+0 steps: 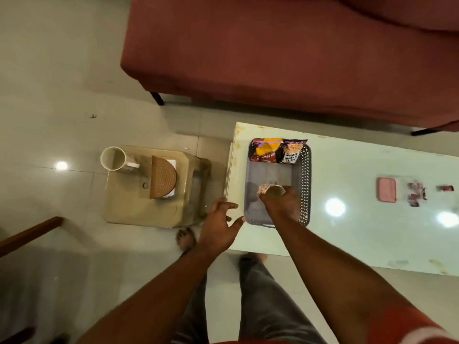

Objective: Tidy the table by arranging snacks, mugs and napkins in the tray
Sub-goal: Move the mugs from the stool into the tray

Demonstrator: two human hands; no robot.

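Left hand [219,225]: spread, empty, at the desk [347,234] edge. Right hand [280,203]: we grip a patterned mug [269,190] over the tray [304,184]; rigid, breakable, best held round its body.

Pale glossy floor tiles [49,78] with round glints of ceiling light. Dark red sofa [285,50] on black legs along the far side, just behind a long white surface [360,160]. Beige plastic stool [129,207] left of it; brown wooden chair arm [29,235] at lower left.
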